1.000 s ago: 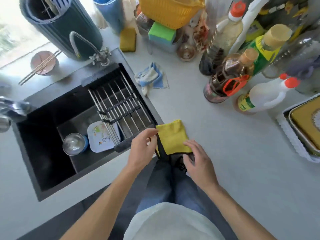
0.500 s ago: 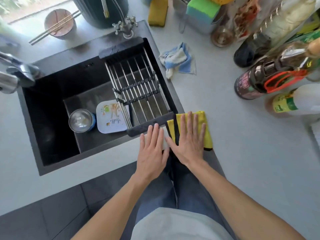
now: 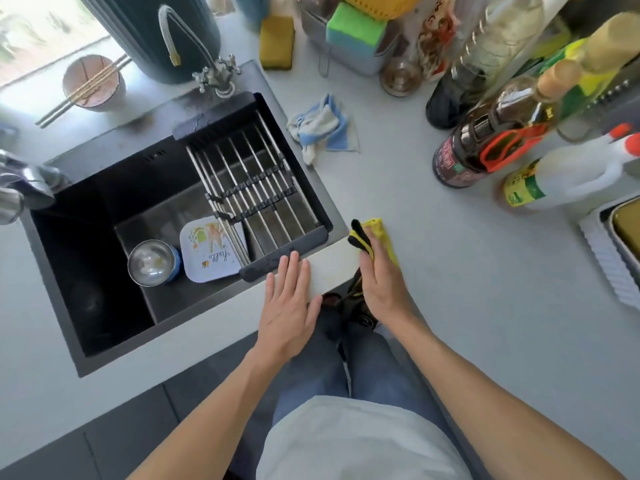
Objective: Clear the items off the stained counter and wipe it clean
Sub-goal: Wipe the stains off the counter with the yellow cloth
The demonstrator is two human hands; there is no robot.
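A: Where is the cloth (image 3: 379, 233)?

B: The yellow cloth lies on the counter (image 3: 467, 306) at its front edge, just right of the sink's (image 3: 104, 271) near corner. Its black trim shows on the left side, and part of it hangs down over the counter edge.

A: Which hand is on it?

B: The right hand (image 3: 381, 282). It presses the cloth flat with straight fingers; nothing is curled round the fabric, so the hand lies spread, not clenched.

A: And the other one?

B: The left hand (image 3: 289, 306) rests palm down on the counter strip in front of the sink, fingers straight and together, holding nothing. Its fingertips reach the dark end bar of the rack (image 3: 256, 199) that spans the sink.

A: Do the hands touch?

B: No, they are apart, with bare counter between them.

A: What else is on the counter?

B: A blue and white rag (image 3: 322, 128) lies crumpled beside the sink's far right corner. Bottles stand at the right: a dark one (image 3: 464, 157) with an orange handle and a white jug (image 3: 568, 178) near it. A yellow sponge (image 3: 277, 41) lies at the back.

A: Inside the sink?

B: A steel bowl (image 3: 150, 261) and a pale printed plate (image 3: 207, 251), just beside each other, the plate partly under the rack.
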